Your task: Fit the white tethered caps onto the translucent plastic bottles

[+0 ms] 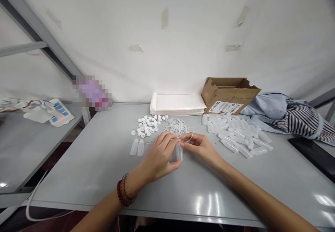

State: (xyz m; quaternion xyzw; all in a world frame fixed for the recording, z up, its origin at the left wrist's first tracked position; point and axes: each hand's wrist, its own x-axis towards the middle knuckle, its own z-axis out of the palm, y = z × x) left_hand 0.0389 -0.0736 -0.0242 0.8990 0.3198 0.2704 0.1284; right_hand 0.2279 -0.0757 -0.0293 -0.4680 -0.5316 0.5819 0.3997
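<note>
My left hand (159,155) is closed around a small clear plastic bottle (179,152), held upright over the grey table (86,162). My right hand (199,146) pinches a thin white loop (191,136) at the bottle's neck, fingertips touching the left hand. Two finished bottles (137,147) lie just left of my hands. Behind them sit a scatter of small white caps (148,124) and a tangle of white loops (178,125). A pile of empty clear bottles (238,136) lies to the right.
A stack of white bags (177,104) and an open cardboard box (229,94) stand against the wall. Blue and striped cloth (288,115) lies at the right, a dark tray (314,153) near it. A device with blue buttons (56,112) rests on the left bench.
</note>
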